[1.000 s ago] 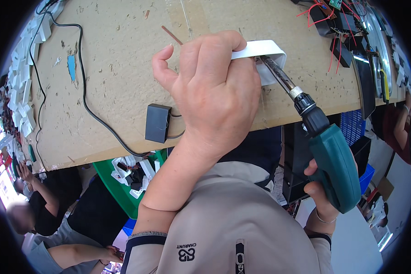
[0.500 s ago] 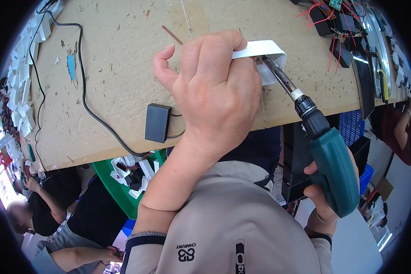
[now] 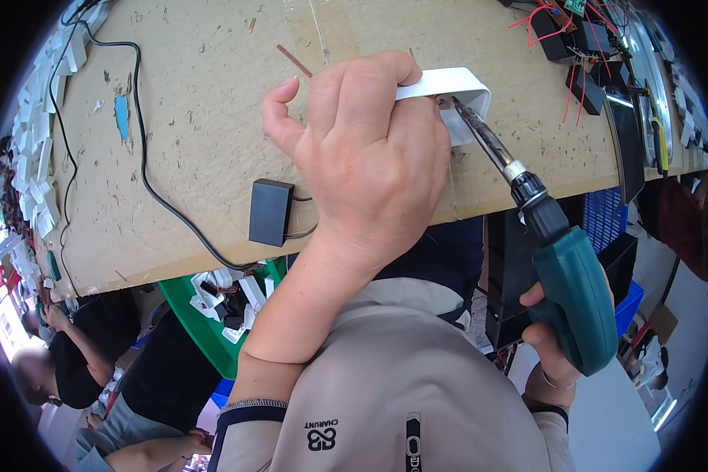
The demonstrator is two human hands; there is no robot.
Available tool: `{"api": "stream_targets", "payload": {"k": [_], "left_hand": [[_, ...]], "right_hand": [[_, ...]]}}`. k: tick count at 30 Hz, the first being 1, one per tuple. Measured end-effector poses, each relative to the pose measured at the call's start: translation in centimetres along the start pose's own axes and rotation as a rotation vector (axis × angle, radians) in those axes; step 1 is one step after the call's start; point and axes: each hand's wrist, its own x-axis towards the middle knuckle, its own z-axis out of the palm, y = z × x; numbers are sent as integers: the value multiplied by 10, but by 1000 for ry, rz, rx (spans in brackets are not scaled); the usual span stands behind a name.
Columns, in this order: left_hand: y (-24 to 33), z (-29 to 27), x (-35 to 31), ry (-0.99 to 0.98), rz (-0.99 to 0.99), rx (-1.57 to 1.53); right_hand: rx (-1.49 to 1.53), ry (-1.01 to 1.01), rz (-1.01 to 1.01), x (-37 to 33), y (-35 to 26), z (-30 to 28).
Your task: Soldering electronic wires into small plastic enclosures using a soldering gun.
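Observation:
My left hand (image 3: pixel 374 157) is closed on a white plastic housing (image 3: pixel 444 81), held above the table's near part with its open side facing right. The fingers' undersides and much of the housing are hidden behind the hand. In my right hand (image 3: pixel 551 346) is a dark green pistol-grip soldering iron (image 3: pixel 578 291), gripped by its handle. Its metal barrel slants up to the left, and the tip lies inside the housing's opening, close to my left fingers; whether it touches anything there I cannot tell. Beside my left wrist sits a black box (image 3: pixel 271 212) with a thin dark wire.
The worn, cardboard-covered table (image 3: pixel 204 118) carries a black cable (image 3: pixel 143 141) on the left. White plastic parts (image 3: pixel 35 173) pile along the far left edge. Black boxes with red wires (image 3: pixel 586 86) lie at right. Below the edge is a green bin (image 3: pixel 220 346); a person (image 3: pixel 86 354) is at left.
The soldering iron has shifted slightly left and down, its tip still inside the housing. My left hand and the housing have barely moved. The person at lower left has changed posture a little.

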Motion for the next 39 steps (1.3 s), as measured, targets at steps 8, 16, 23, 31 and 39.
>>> {"api": "stream_targets", "payload": {"k": [8, 16, 23, 31, 39], "left_hand": [[1, 1, 1, 6, 4, -28], [1, 1, 2, 10, 3, -33], [0, 0, 1, 13, 11, -36], [1, 2, 0, 29, 6, -38], [0, 3, -1, 22, 4, -37]], "right_hand": [[287, 204, 210, -29, -4, -6], [-190, 58, 129, -15, -8, -17], [-48, 160, 187, -12, -19, -20], [86, 75, 207, -26, -12, -9], [-121, -51, -30, -6, -5, 6]]}}
